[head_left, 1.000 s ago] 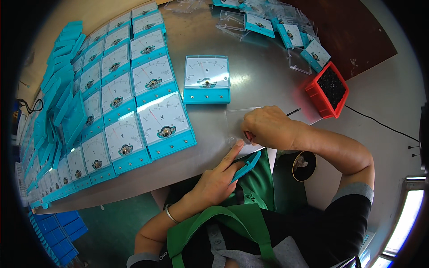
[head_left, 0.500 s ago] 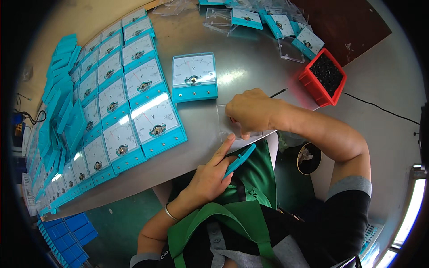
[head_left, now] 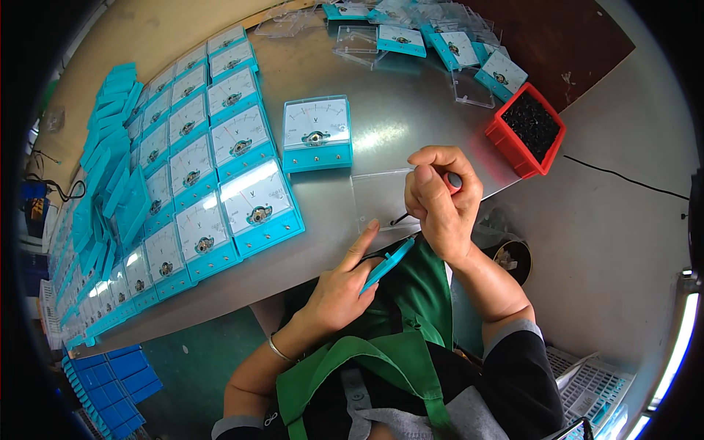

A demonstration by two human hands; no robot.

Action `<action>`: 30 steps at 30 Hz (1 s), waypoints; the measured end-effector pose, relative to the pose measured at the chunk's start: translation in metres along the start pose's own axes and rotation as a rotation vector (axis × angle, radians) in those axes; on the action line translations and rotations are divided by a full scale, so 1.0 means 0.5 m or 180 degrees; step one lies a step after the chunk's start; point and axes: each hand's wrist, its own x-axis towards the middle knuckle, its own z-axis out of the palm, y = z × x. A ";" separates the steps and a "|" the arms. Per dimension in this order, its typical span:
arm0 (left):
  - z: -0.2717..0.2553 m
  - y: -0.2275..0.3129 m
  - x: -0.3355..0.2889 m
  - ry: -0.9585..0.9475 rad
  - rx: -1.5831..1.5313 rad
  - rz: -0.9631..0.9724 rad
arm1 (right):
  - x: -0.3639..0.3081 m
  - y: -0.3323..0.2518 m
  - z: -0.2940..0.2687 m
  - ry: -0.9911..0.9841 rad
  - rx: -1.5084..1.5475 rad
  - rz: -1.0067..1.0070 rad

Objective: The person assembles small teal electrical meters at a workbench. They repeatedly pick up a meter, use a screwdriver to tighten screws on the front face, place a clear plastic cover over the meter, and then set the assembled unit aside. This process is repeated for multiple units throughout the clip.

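My right hand [head_left: 445, 209] is closed round a screwdriver [head_left: 454, 182] with a red and black handle. Its dark shaft points down and left, over the near edge of a clear plastic cover [head_left: 375, 194] lying at the table's front edge. Whether the tip touches anything I cannot tell. Below it, my left hand [head_left: 334, 295] grips a teal plastic piece [head_left: 390, 265], tilted between thumb and fingers; the fingers behind it are hidden. Just beyond the clear cover stands a single panel voltmeter [head_left: 317, 128] with a white dial and teal base.
Rows of similar meters [head_left: 253, 192] fill the table's left side, with a heap of teal parts [head_left: 110, 176] along them. A red bin of small black pieces [head_left: 534, 130] stands at the right edge. More meters [head_left: 402, 38] and clear covers [head_left: 473, 89] lie at the back.
My right hand has turned upright and shifted right from the clear cover, and the screwdriver now points down instead of away. My left hand still holds the teal piece in nearly the same place.
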 end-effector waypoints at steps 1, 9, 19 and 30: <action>0.000 0.000 0.000 0.0008 0.0010 -0.0013 | -0.002 0.004 0.000 0.0005 0.0007 -0.0018; 0.003 -0.008 0.002 0.0140 0.0027 0.0141 | -0.023 0.018 -0.005 0.0083 -0.0318 -0.0427; 0.009 -0.015 0.001 0.0075 -0.0115 0.0123 | 0.005 0.018 -0.013 -0.0813 -0.0113 -0.0039; -0.054 -0.007 -0.073 0.0953 -0.4088 -0.0957 | 0.062 -0.047 -0.081 -0.1612 -0.2633 -0.0202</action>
